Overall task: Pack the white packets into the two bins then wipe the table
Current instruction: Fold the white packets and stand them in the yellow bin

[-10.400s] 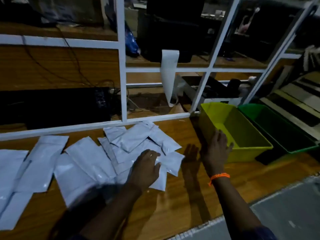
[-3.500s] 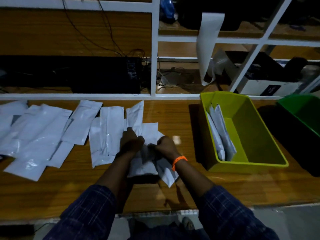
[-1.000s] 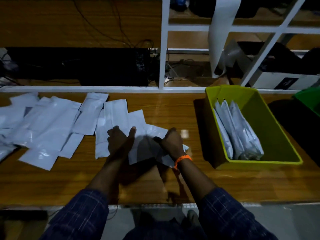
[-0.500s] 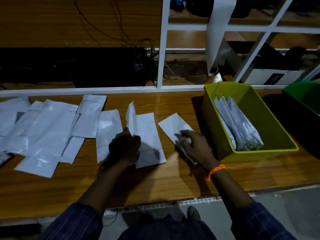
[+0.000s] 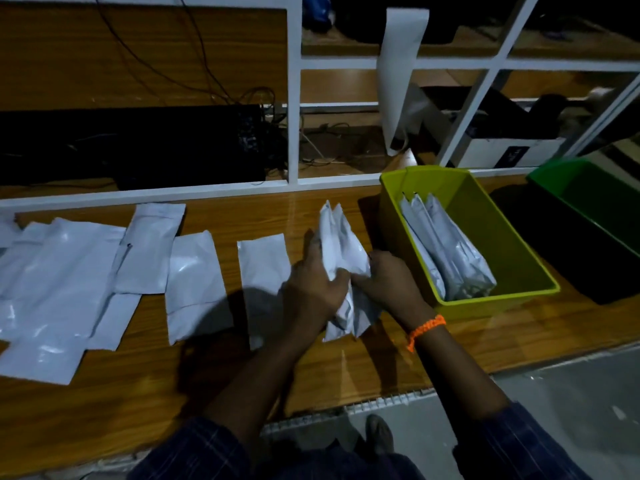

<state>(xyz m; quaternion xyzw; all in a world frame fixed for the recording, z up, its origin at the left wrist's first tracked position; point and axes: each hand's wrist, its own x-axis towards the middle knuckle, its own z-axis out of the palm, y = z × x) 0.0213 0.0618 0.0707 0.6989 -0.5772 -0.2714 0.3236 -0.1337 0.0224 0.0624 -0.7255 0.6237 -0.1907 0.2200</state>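
Both the left hand point(image 5: 313, 289) and the right hand point(image 5: 389, 285) clutch a small bundle of packets point(image 5: 341, 252) upright just left of the yellow bin point(image 5: 498, 299); several packets sit inside it; the green bin point(image 5: 588, 202) looks empty; many packets point(image 5: 197, 278) remain leftward; wiping not yet begun.

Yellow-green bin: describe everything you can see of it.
The yellow-green bin is an open-topped rectangular tub, plastic by its look, with sloped walls. It stands upright on the wooden table, with the green bin apart to its right. Several white packets stand on edge inside along its left wall; the rest of its floor is bare. The right hand, gripping more packets, is close outside that wall; contact is unclear.
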